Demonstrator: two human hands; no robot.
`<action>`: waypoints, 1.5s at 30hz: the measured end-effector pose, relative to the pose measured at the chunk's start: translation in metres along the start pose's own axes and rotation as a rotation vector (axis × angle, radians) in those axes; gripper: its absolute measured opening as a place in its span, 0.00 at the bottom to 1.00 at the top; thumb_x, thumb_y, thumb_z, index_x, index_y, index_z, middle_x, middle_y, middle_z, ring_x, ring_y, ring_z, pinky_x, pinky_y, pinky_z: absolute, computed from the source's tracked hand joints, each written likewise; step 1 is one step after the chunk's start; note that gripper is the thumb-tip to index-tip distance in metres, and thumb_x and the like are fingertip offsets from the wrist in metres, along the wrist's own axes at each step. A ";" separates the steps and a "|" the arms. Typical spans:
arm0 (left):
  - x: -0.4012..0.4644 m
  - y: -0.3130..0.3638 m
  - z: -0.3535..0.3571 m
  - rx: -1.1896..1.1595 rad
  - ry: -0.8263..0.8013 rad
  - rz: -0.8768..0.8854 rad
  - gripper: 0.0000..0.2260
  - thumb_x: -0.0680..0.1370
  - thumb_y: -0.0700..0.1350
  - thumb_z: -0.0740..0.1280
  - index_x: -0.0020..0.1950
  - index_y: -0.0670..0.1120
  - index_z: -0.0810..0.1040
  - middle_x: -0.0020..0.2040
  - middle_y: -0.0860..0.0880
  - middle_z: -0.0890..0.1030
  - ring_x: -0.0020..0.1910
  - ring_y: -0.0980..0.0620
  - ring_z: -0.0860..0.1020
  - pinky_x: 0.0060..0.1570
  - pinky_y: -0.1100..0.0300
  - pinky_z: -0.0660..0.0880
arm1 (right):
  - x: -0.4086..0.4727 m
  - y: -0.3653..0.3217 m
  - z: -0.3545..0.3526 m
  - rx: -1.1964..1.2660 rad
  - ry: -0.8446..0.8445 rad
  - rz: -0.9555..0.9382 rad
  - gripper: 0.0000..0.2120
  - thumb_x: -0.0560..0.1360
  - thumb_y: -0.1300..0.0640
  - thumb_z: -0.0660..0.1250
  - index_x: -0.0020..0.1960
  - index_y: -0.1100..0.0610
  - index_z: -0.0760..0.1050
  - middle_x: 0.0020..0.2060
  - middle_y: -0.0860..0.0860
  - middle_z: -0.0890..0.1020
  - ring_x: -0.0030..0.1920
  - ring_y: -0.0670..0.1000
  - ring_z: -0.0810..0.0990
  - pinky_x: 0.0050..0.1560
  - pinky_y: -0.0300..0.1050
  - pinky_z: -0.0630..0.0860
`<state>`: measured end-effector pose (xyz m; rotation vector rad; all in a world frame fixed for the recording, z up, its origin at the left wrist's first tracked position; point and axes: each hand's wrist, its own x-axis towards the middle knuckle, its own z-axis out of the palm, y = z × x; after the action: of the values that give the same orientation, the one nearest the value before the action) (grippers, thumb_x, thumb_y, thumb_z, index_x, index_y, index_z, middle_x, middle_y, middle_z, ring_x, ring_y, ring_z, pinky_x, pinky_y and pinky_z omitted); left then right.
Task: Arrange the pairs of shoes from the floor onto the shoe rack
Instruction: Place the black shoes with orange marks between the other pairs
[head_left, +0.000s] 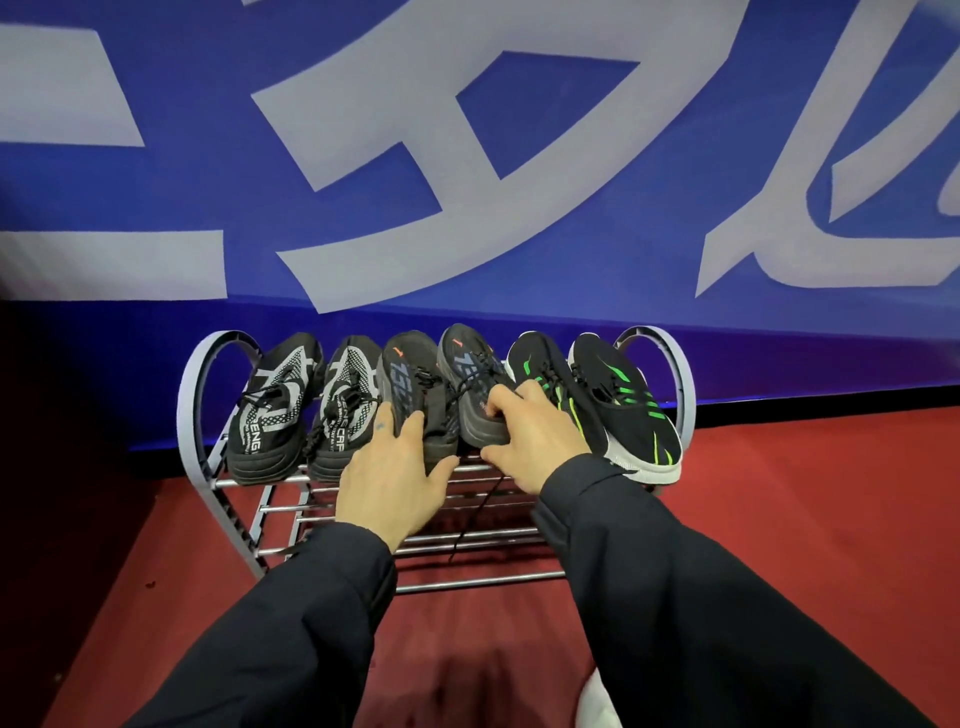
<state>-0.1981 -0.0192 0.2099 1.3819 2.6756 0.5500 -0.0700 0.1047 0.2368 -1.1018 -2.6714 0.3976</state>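
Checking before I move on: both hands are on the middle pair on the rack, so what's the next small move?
Probably let go with both hands. The middle pair already sits on the rack between the other two pairs; no shoes show on the floor.

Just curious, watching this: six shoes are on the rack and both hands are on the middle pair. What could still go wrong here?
1. A loose lace from the middle pair hangs through the rack bars; it might snag.
2. The right hand lies against the green-striped pair, whose outer shoe overhangs the front edge; a nudge could tip it off.
3. The left hand could bump the white-patterned pair.
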 end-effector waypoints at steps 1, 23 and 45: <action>0.000 0.000 0.002 0.014 -0.003 0.004 0.33 0.78 0.64 0.63 0.78 0.49 0.62 0.82 0.40 0.55 0.65 0.32 0.76 0.60 0.45 0.75 | 0.000 -0.001 0.003 -0.048 -0.007 -0.018 0.17 0.71 0.52 0.71 0.55 0.48 0.66 0.56 0.53 0.68 0.37 0.62 0.74 0.42 0.53 0.76; -0.002 0.000 0.016 0.045 0.106 -0.027 0.34 0.78 0.63 0.63 0.79 0.48 0.62 0.83 0.43 0.56 0.62 0.38 0.80 0.53 0.49 0.77 | -0.011 -0.017 0.015 -0.300 0.070 0.035 0.18 0.72 0.55 0.66 0.61 0.53 0.68 0.55 0.56 0.70 0.43 0.63 0.79 0.36 0.49 0.65; -0.014 0.007 -0.008 -0.331 0.392 -0.008 0.15 0.83 0.52 0.57 0.66 0.49 0.74 0.68 0.49 0.71 0.58 0.44 0.78 0.51 0.52 0.69 | -0.026 -0.005 0.003 0.010 0.244 -0.125 0.12 0.77 0.48 0.61 0.57 0.49 0.77 0.57 0.47 0.75 0.49 0.56 0.81 0.44 0.51 0.77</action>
<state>-0.1864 -0.0285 0.2185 1.2750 2.6880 1.3159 -0.0564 0.0821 0.2333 -0.9094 -2.5030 0.2364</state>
